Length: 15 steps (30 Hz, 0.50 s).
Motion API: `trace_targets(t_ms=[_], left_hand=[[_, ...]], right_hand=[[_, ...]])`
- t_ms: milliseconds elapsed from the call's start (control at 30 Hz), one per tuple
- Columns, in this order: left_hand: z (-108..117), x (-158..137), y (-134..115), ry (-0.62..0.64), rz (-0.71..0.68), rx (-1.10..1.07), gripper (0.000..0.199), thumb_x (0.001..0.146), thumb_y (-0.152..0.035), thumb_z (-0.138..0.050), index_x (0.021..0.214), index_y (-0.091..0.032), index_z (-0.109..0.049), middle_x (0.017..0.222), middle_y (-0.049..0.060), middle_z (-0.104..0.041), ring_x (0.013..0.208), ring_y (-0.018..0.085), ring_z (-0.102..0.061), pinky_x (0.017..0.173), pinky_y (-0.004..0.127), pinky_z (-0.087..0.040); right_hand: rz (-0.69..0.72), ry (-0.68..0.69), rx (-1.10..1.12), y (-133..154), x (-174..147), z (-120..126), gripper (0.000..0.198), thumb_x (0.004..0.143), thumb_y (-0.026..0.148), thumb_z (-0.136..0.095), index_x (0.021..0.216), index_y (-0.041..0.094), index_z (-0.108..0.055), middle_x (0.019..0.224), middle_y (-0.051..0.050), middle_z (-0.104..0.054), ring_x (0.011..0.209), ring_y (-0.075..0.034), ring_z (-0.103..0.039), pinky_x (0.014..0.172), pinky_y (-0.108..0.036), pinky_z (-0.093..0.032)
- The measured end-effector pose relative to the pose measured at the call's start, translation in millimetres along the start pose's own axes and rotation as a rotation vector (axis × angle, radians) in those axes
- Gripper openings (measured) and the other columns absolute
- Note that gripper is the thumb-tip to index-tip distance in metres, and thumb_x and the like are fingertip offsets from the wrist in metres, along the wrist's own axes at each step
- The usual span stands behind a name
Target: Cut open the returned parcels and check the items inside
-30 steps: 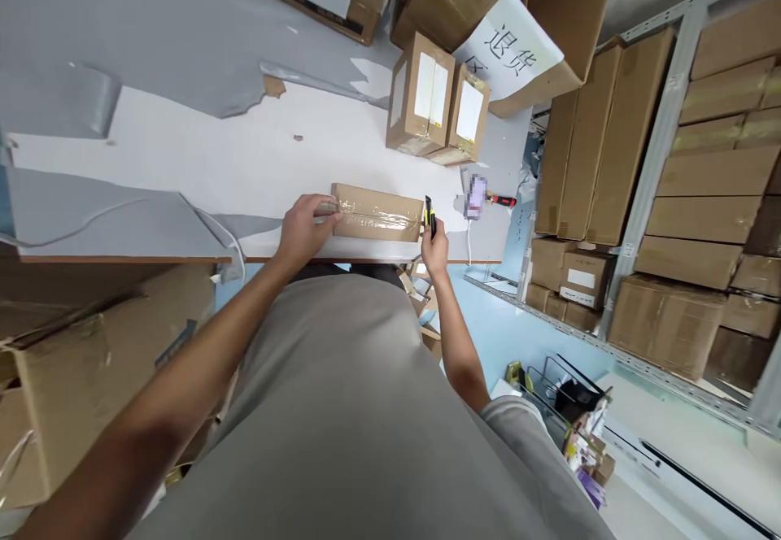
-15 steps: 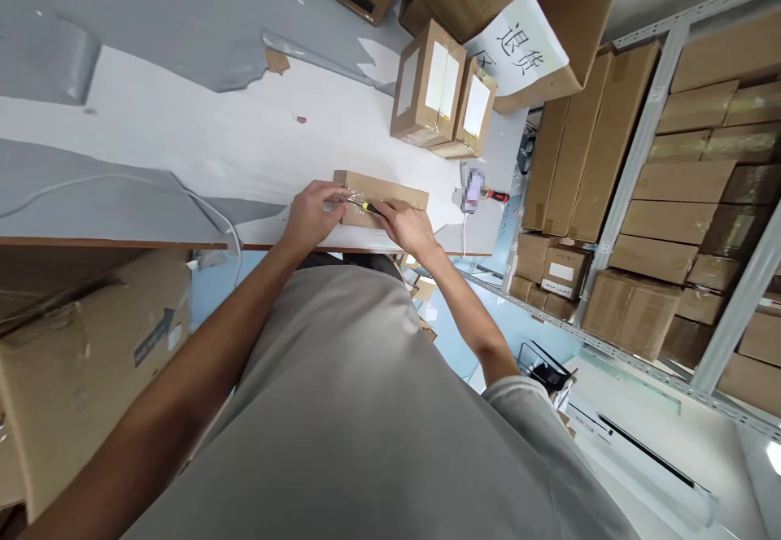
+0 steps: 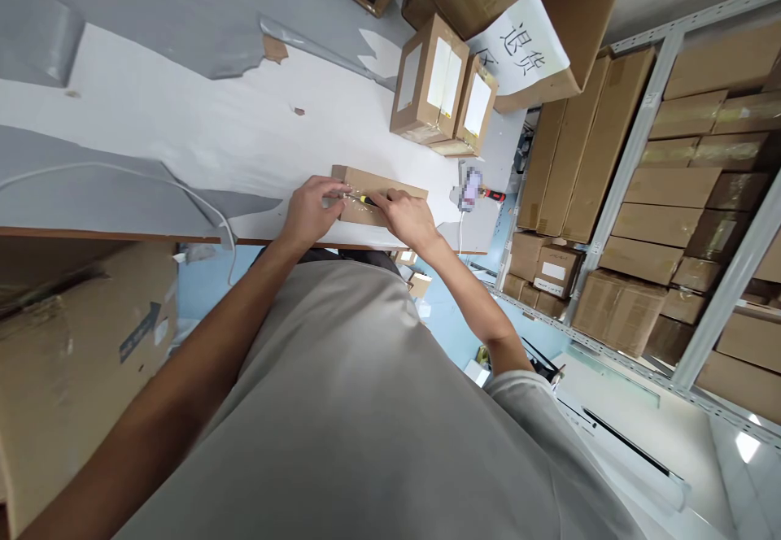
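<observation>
Head view, right hand (image 3: 410,216) closed around a yellow-and-black cutter (image 3: 367,200), cardboard box (image 3: 384,185) directly beneath, left hand (image 3: 311,208) at the box's left end, whether pinching unclear.

Two hands (image 3: 407,217), one cutter (image 3: 367,200), one carton (image 3: 375,183) beneath, two small labelled tabletop boxes (image 3: 429,80), three tall shelf cartons (image 3: 577,145)

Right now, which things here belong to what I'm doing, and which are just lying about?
In use, it seems:
small cardboard box, left hand at its end
yellow-and-black cutter, in the right hand

Lying about, apparently:
two labelled boxes
red-handled tool
white cable
</observation>
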State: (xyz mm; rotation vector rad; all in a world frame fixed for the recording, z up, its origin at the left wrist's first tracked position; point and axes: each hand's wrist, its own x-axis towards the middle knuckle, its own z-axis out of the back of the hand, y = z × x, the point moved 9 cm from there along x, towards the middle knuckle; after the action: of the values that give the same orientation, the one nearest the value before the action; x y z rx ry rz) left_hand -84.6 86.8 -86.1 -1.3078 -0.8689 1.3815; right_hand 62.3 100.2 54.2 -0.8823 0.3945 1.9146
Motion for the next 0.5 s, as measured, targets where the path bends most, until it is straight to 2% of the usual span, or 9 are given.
trace_targets(t_ms=[267,400,500], left_hand=[[4.2,-3.2,-10.0,-0.032,0.042,-0.015,0.024,0.093,-0.029,-0.079,0.115,-0.023,-0.089,0.135,0.010,-0.084,0.110,0.030,-0.086,0.118,0.047,-0.068],[7.1,-5.0,-9.4,-0.047,0.052,-0.017,0.023,0.094,-0.033,-0.081,0.114,-0.025,-0.088,0.132,0.008,-0.084,0.112,0.029,-0.085,0.119,0.046,-0.068],[8.1,-7.0,-7.8,-0.052,0.057,0.002,0.025,0.095,-0.036,-0.079,0.116,-0.027,-0.088,0.133,0.007,-0.084,0.114,0.028,-0.084,0.121,0.047,-0.068]], right_hand=[[0.021,0.055,-0.055,1.6,6.7,13.8,0.056,0.122,0.007,-0.035,0.167,0.020,-0.067,0.147,-0.020,-0.079,0.140,-0.034,-0.075,0.107,-0.044,-0.063],[-0.027,0.073,-0.054,-26.9,-8.5,-0.6,0.055,0.120,0.004,-0.036,0.159,0.018,-0.073,0.147,-0.022,-0.078,0.140,-0.034,-0.074,0.109,-0.045,-0.063],[-0.058,0.046,-0.043,-59.8,-28.1,-18.3,0.057,0.118,0.003,-0.038,0.162,0.020,-0.070,0.142,-0.023,-0.079,0.138,-0.034,-0.073,0.104,-0.044,-0.063]])
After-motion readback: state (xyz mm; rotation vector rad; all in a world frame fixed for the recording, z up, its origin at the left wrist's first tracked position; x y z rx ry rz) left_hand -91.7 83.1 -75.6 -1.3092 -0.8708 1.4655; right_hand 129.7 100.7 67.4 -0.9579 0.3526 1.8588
